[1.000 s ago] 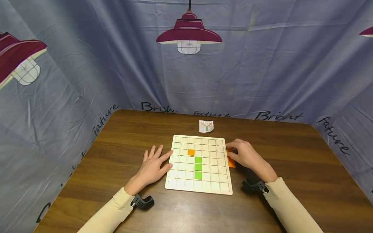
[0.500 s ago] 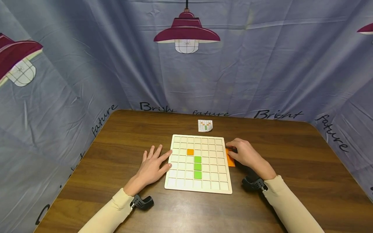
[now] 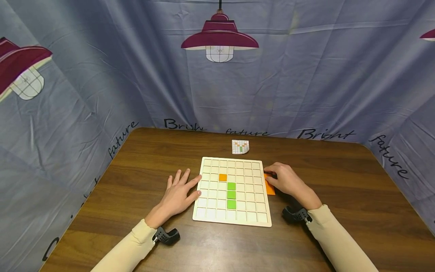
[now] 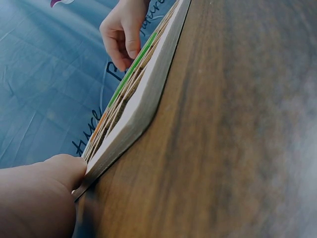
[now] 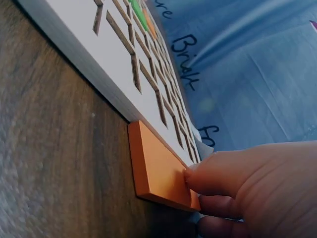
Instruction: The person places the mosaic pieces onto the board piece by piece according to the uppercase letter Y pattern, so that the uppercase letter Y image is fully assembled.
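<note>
A cream grid board (image 3: 210,204) lies flat on the table. One orange square (image 3: 222,177) is set in it, with three green squares (image 3: 231,195) in a column lower right of that. My left hand (image 3: 175,196) lies spread at the board's left edge; its index fingertip and thumb (image 4: 67,171) touch the rim. Against the right edge of the board lies a flat orange block (image 5: 161,166), partly under my right hand (image 3: 285,179). The right thumb (image 5: 215,173) is on the block and the curled fingers are at its far end; their tips are hidden.
Behind the board lies a small paper card (image 3: 240,147) printed with a grid of orange and green squares. The brown wooden table (image 3: 163,151) ends at a blue-grey curtain (image 3: 217,98). A black strap device (image 3: 297,215) sits at each wrist.
The head view shifts very slightly. Both hands, the board and the orange block keep their places.
</note>
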{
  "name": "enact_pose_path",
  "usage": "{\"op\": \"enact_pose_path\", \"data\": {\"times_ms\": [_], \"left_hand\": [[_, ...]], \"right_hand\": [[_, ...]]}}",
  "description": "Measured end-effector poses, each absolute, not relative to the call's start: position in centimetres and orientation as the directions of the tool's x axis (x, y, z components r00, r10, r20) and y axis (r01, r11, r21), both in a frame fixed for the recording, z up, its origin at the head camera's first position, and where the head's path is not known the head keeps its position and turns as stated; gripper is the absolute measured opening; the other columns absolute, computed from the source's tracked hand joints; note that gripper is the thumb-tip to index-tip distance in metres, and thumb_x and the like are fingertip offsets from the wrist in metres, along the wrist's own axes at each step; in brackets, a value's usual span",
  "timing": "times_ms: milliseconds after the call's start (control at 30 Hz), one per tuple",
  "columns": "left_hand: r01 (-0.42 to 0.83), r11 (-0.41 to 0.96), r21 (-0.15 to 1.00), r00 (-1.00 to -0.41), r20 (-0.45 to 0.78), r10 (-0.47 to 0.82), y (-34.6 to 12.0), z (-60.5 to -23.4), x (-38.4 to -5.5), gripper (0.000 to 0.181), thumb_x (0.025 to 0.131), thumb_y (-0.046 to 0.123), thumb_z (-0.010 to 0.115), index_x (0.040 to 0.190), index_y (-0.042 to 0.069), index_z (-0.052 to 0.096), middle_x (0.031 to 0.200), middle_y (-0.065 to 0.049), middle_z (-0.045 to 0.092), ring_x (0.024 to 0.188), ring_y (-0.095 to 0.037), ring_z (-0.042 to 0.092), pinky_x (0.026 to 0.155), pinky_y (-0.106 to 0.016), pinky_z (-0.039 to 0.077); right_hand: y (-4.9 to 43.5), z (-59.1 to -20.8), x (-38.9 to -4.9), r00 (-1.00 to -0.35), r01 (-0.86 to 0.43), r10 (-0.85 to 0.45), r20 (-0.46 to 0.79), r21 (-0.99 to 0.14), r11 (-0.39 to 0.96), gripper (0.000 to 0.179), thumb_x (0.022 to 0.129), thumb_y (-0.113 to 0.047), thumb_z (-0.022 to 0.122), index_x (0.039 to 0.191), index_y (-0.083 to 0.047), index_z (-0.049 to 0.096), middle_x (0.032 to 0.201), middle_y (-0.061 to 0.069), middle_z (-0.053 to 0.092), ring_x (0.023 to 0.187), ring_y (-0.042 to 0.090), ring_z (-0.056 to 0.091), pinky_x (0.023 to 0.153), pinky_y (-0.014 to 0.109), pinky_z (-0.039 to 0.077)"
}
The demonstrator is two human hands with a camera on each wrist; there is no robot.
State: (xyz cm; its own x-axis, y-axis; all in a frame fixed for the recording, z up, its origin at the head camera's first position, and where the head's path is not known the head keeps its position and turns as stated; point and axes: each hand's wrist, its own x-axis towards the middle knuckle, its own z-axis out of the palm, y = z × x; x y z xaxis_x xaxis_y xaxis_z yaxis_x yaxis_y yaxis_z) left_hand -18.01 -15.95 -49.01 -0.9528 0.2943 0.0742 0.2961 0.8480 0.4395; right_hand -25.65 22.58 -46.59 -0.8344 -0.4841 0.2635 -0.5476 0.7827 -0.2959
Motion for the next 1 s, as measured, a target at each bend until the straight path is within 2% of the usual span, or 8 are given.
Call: {"op": "enact_pose_path", "data": {"times_ms": [367, 600, 900, 1000], "left_hand": [[0.290, 0.845, 0.448, -0.954, 0.072, 0.290, -15.98, -49.03, -17.99, 0.055, 0.102, 0.040, 0.058, 0.154, 0.023, 0.049, 0.165, -0.027, 0.028, 0.154, -0.055, 0.014, 0.116, -0.079, 0.010], [0.296, 0.846, 0.443, -0.953, 0.081, 0.291, -15.88, -48.98, -18.02, 0.055, 0.102, 0.041, 0.057, 0.154, 0.023, 0.049, 0.164, -0.027, 0.029, 0.154, -0.055, 0.015, 0.115, -0.080, 0.011], [0.298, 0.851, 0.433, -0.953, 0.077, 0.294, -15.86, -48.84, -18.05, 0.055, 0.102, 0.041, 0.057, 0.153, 0.022, 0.049, 0.164, -0.028, 0.029, 0.153, -0.056, 0.016, 0.115, -0.080, 0.012], [0.296, 0.851, 0.433, -0.953, 0.074, 0.294, -15.90, -48.88, -18.07, 0.055, 0.102, 0.040, 0.057, 0.154, 0.022, 0.049, 0.164, -0.027, 0.028, 0.153, -0.056, 0.015, 0.115, -0.080, 0.012]], "right_hand": [[22.82, -46.62, -25.75, -0.843, -0.536, -0.478, 0.248, -0.306, 0.787, 0.025, 0.086, -0.002, 0.075, 0.111, 0.004, 0.075, 0.092, 0.011, 0.071, 0.076, 0.019, 0.058, 0.070, 0.037, 0.051], [23.11, -46.73, -25.71, -0.829, -0.556, -0.490, 0.269, -0.310, 0.771, 0.025, 0.086, -0.004, 0.073, 0.108, 0.004, 0.077, 0.099, 0.015, 0.074, 0.084, 0.024, 0.067, 0.075, 0.042, 0.056], [23.19, -46.82, -25.83, -0.821, -0.567, -0.499, 0.276, -0.307, 0.764, 0.024, 0.084, -0.002, 0.075, 0.108, 0.004, 0.077, 0.095, 0.013, 0.073, 0.076, 0.018, 0.059, 0.069, 0.035, 0.051], [23.16, -46.85, -25.86, -0.822, -0.566, -0.500, 0.272, -0.306, 0.765, 0.025, 0.084, -0.002, 0.074, 0.108, 0.004, 0.077, 0.096, 0.014, 0.073, 0.079, 0.019, 0.061, 0.071, 0.037, 0.053]]}}
